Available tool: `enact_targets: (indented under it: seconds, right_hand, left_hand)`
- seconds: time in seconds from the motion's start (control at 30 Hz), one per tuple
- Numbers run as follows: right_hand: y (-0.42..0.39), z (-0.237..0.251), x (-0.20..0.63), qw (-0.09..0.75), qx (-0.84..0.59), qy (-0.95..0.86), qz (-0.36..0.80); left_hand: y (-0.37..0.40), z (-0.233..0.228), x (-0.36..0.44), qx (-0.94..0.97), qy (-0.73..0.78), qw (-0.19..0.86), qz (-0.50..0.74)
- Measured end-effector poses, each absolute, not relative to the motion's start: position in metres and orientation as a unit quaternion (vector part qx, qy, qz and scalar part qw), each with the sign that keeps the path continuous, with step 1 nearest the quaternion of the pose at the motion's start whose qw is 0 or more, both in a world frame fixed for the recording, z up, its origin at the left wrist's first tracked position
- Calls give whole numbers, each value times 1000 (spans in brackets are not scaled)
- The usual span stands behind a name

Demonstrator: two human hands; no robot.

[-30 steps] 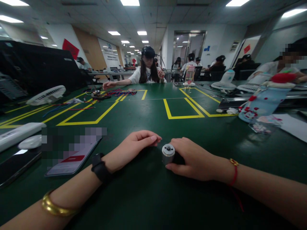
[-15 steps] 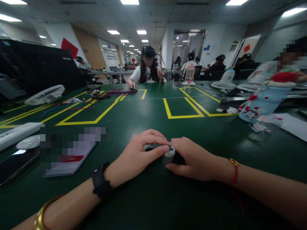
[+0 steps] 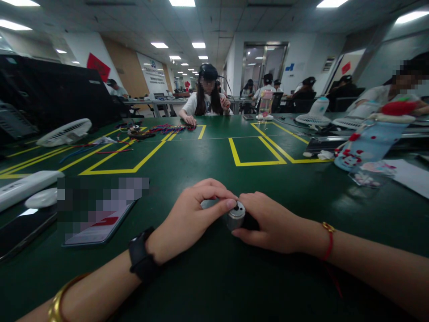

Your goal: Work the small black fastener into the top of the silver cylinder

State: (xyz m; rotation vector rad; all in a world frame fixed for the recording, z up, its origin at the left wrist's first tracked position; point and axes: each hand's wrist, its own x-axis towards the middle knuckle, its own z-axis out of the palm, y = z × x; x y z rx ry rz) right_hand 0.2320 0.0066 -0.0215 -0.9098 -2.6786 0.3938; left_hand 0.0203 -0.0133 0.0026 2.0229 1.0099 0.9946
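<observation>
A dark green table (image 3: 208,277) fills the near part of the view. Two bare arms are laid on it, with a gold bangle (image 3: 55,306) and a black watch (image 3: 142,255) on the left one and a red string (image 3: 326,241) on the right one. A phone (image 3: 100,223) is seen lying flat to the left.

In the middle of the table a small silver motor (image 3: 236,217) is found, lying on its side. The right hand (image 3: 275,221) is closed around its dark back end, so the silver round end sticks out toward the left hand (image 3: 194,217). The left hand is curled, and its fingertips (image 3: 230,204) are pinched right at the top edge of the silver end. A small pale thing under the left fingers cannot be made out.

One second ago the left hand was held apart from the motor, with its fingers pointing at it. Now it has been brought over, and the motor is touched by both hands.

Farther off, yellow lines (image 3: 254,154) are marked on the table. A white fan (image 3: 63,133) is seen at the left and a blue bottle (image 3: 368,143) at the right. At the far edge a person (image 3: 206,100) is seated by coloured wires (image 3: 169,129). Beyond, a big room with bright ceiling lights (image 3: 182,3) and more seated people is seen.
</observation>
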Motion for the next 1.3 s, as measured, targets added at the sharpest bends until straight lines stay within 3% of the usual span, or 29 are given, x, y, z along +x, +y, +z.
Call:
enact_targets:
  seconds: [0.2,0.53,0.73,1.0,1.3]
  right_hand:
    - [5,-18,232,144,-315,-927,144]
    - [6,-19,232,147,-319,-926,139]
    - [5,-18,232,141,-324,-926,133]
    - [5,-19,233,148,-319,-927,133]
    - [5,-18,232,140,-317,-928,138]
  left_hand:
    - [-4,-3,11,755,406,352,377]
    - [18,-19,-7,823,366,362,241]
    - [18,-17,-8,864,359,307,172]
    - [18,-14,-10,870,350,309,161]
    - [20,-12,-11,773,395,446,217]
